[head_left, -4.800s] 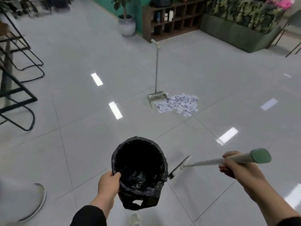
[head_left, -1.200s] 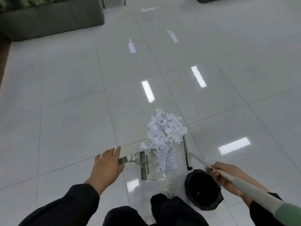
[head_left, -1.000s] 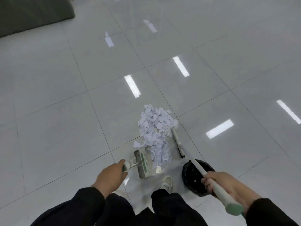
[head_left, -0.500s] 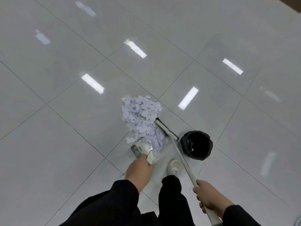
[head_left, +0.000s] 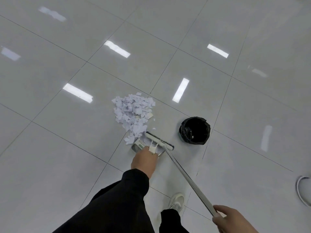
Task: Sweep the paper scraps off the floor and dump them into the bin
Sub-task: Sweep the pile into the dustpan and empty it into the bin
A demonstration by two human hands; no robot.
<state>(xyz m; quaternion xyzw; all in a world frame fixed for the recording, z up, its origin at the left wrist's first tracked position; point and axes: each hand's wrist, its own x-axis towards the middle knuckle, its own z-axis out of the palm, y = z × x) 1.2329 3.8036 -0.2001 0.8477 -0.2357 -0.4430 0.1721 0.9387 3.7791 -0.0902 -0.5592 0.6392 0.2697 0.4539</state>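
A heap of pale paper scraps (head_left: 133,113) lies on the grey tiled floor. At its near end stands the dustpan (head_left: 138,144), with my left hand (head_left: 144,159) gripping its handle from above. The broom head (head_left: 159,141) rests on the floor across the pan's mouth, at the pile's near right. Its long metal pole (head_left: 186,179) runs down to my right hand (head_left: 230,219), which grips it near the lower right corner. The bin (head_left: 195,130), lined with a black bag, stands upright just right of the broom head.
My white shoe (head_left: 176,200) and dark trouser leg (head_left: 171,221) are below the pole. A curved white object (head_left: 302,190) shows at the right edge. Shiny tiles with light reflections spread all around.
The view has swung, so the bin sits farther right. The broom head has moved toward me, down to the pan's mouth. My left hand stays on the dustpan handle.
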